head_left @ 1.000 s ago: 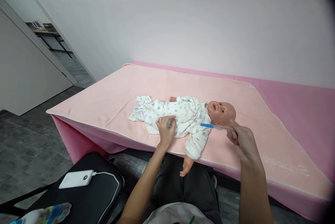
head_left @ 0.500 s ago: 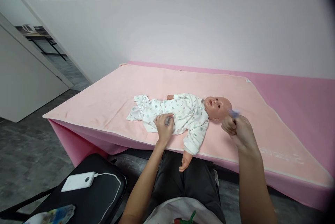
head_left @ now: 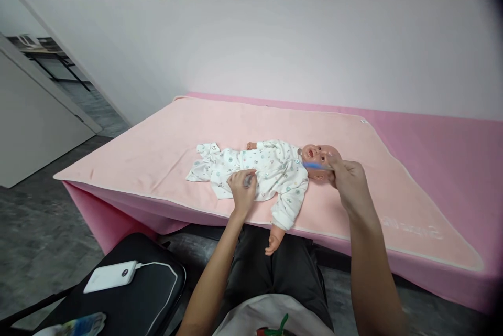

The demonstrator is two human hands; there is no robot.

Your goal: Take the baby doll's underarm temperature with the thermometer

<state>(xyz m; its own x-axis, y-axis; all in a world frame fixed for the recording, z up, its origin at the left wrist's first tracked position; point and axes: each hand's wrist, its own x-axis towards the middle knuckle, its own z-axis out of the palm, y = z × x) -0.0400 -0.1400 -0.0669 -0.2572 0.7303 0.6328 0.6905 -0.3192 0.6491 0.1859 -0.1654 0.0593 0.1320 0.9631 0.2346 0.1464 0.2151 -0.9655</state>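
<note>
Baby doll (head_left: 271, 168) lies on its back on the pink blanket (head_left: 165, 142), one arm hanging off the near edge. Right hand (head_left: 348, 181) pinches a blue-tipped thermometer (head_left: 316, 166) at the doll's neck; left hand (head_left: 242, 189), clenched around a small grey cap (head_left: 247, 180), steadies the belly.

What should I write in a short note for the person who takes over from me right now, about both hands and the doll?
Left hand: rests on the doll at its belly, closed on a small grey thing, too small to tell what.
Right hand: holds a thin stick with a blue end, tip at the doll's neck, below the chin.
Doll: on its back on the pink blanket, head to the right, one arm over the edge.
Done: stick brought to the doll.
Left: cannot tell.
</note>
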